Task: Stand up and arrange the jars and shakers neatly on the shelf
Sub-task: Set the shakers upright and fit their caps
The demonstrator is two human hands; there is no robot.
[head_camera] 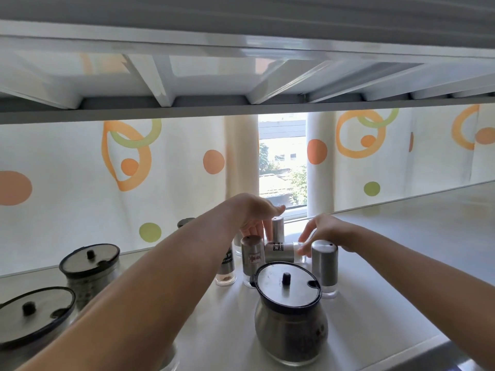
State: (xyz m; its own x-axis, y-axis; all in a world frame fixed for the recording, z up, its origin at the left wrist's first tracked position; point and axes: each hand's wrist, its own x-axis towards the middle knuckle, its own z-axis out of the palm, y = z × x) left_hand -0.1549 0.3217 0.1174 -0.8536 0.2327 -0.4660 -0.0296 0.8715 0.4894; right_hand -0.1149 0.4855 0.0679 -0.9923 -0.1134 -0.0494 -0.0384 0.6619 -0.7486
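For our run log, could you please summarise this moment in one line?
phase: righting | right hand: pinches tipped steel shaker with clear base | left hand: above upright steel shakers, grip unclear

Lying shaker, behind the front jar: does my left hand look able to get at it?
Probably yes. The left hand hovers close above the lying shaker, whose steel side is uncovered; the right hand pinches only its clear end. An upright shaker crowds its left end.
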